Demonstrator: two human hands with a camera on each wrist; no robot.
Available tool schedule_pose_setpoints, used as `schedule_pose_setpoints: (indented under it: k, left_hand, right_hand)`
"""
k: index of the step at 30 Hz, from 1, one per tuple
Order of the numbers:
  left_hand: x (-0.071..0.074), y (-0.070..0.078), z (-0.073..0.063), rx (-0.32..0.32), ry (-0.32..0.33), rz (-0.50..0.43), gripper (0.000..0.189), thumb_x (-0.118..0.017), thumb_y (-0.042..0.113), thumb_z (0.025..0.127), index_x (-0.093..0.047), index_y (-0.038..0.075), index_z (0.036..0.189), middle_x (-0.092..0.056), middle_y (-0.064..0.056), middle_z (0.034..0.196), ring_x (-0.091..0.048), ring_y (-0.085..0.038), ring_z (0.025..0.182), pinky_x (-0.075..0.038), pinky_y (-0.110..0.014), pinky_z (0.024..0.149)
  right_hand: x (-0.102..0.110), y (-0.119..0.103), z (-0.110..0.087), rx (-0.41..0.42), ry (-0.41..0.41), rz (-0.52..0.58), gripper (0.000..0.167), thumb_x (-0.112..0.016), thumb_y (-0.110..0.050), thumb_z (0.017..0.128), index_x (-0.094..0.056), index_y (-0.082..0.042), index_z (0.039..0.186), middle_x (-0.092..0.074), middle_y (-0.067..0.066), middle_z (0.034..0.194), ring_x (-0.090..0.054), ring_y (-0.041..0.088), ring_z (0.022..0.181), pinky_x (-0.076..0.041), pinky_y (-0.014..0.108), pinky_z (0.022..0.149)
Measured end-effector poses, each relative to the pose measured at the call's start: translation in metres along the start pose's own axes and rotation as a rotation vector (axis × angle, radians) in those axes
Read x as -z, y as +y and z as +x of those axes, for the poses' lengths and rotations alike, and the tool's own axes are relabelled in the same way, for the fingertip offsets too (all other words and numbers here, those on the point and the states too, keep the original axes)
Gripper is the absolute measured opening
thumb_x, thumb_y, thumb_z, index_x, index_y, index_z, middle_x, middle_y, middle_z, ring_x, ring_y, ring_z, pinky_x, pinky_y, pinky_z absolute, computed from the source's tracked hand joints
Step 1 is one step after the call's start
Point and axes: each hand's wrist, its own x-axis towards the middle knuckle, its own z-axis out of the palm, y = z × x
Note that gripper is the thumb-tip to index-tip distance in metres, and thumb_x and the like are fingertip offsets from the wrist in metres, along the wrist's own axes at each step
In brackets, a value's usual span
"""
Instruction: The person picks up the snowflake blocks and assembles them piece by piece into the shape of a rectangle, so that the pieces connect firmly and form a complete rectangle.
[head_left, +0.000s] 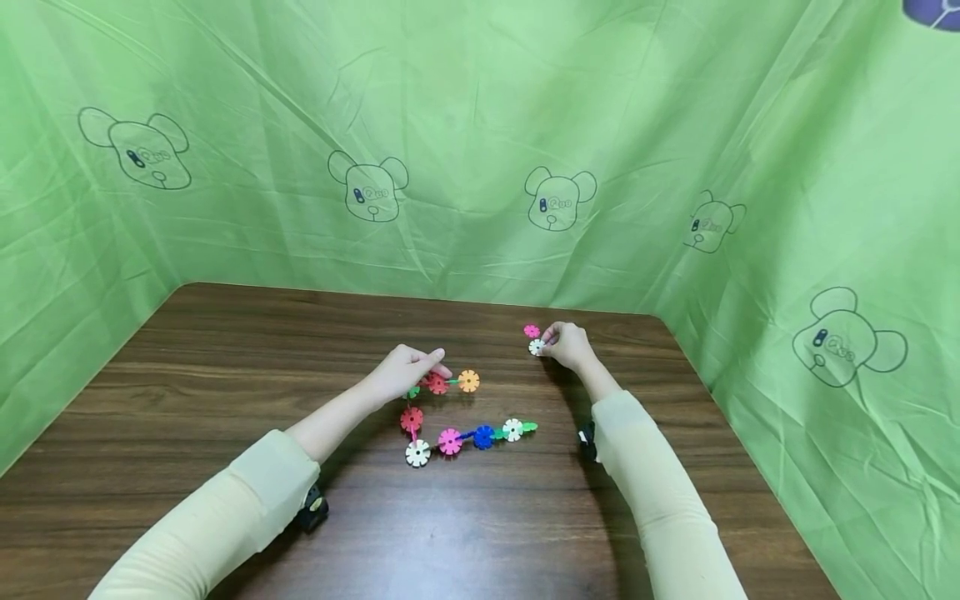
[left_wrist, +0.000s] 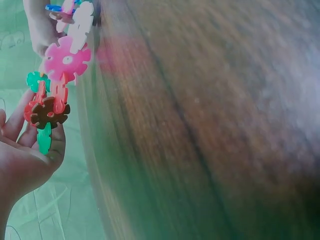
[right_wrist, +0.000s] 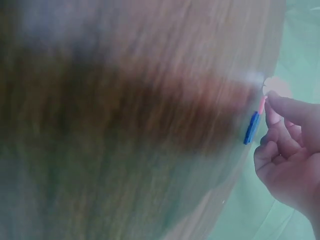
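R grip (head_left: 570,344) pinches wht disc (head_left: 536,347), L grip (head_left: 401,372) loose, touching chain (head_left: 450,442).

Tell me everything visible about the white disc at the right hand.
The white disc is small, flat and round, notched around its rim like a flower, with a small mark at its centre; it looks plastic. The right hand pinches its edge. A pink disc lies just beyond; whether they join, or the white one touches the table, is unclear.

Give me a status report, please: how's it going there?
Left hand at the chain. Right hand pinching a white disc, pink disc beside it. Nothing visibly blocking.
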Motion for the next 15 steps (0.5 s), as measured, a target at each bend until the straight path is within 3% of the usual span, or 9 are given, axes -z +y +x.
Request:
schedule_pose_setpoints:
  k: [9, 15]
  left_hand:
    - [0.0, 0.002, -0.002, 0.003, 0.004, -0.01, 0.043, -0.046, 0.047, 0.097, -0.076, 0.016, 0.095, -0.039, 0.0, 0.053, -0.03, -0.011, 0.044, -0.038, -0.033, 0.054]
    - [0.001, 0.001, -0.002, 0.0, 0.007, -0.003, 0.037, -0.047, 0.04, 0.098, -0.076, 0.017, 0.095, -0.043, -0.004, 0.053, -0.031, -0.011, 0.042, -0.035, -0.029, 0.047]
  right_hand:
    - [0.006, -0.008, -0.013, 0.03, 0.035, 0.099, 0.018, -0.076, -0.014, 0.079, -0.063, -0.007, 0.089, -0.067, 0.006, 0.081, -0.059, 0.017, 0.076, -0.045, 0.03, 0.073]
    - [0.012, -0.021, -0.025, 0.06, 0.037, 0.193, 0.016, -0.074, -0.011, 0.081, -0.062, -0.007, 0.09, -0.065, 0.005, 0.08, -0.056, 0.013, 0.067, -0.048, 0.025, 0.061]
